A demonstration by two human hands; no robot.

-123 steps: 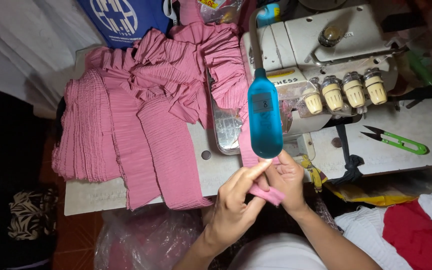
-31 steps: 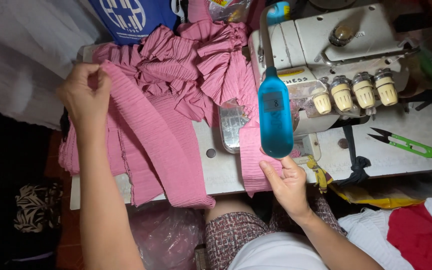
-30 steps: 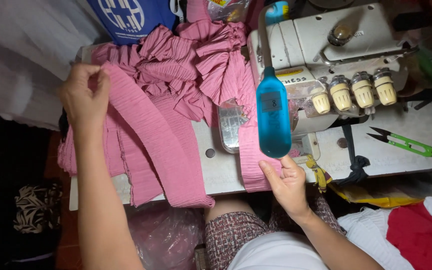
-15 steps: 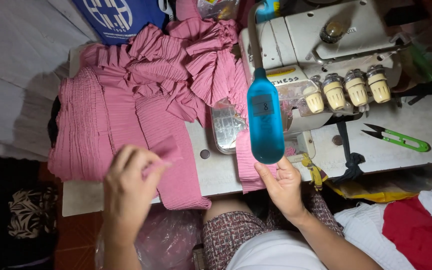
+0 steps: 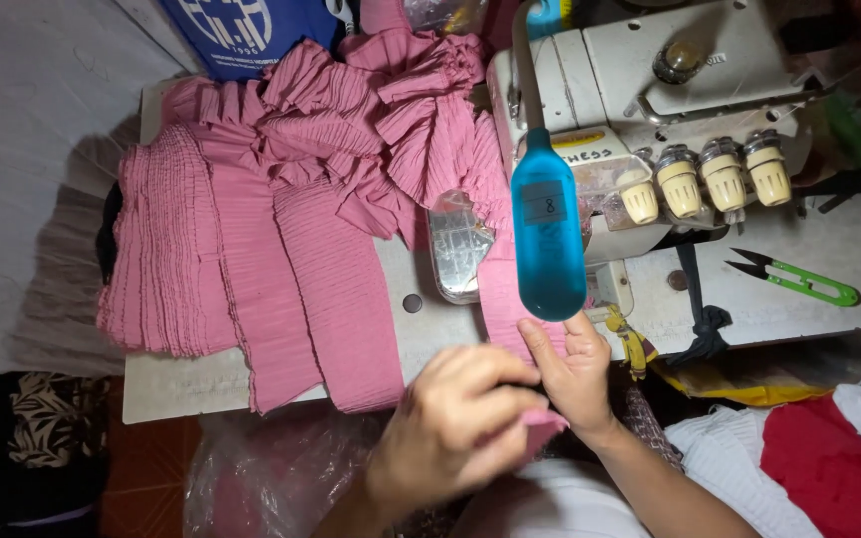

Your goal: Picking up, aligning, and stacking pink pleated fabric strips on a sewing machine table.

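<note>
While both hands met at the near edge of the sewing table [image 5: 201, 384], a pink ribbed fabric strip [image 5: 506, 299] ran between them with its long axis pointing from the near edge back toward the sewing machine [image 5: 650, 90], its lower end hanging just over the table's front. The left hand [image 5: 455, 428] was curled knuckles-up over that lower end, fingers bent and pressed together on the cloth. The right hand [image 5: 575, 374] lay just beside it, palm toward the strip, thumb and forefinger raised along the fabric and the other fingers closed on it; the exact pinch was hidden by the left hand. A blue plastic lamp head [image 5: 547, 234] hung above the strip, close to the right fingertips. More pink pleated pieces [image 5: 291, 229] lay heaped over the left half of the table, and green thread snips [image 5: 799, 281] rested near its right edge. Half a second earlier the left hand had been at the front of the pleated pile; it had since moved right to join the right hand, which had kept its place.
</note>
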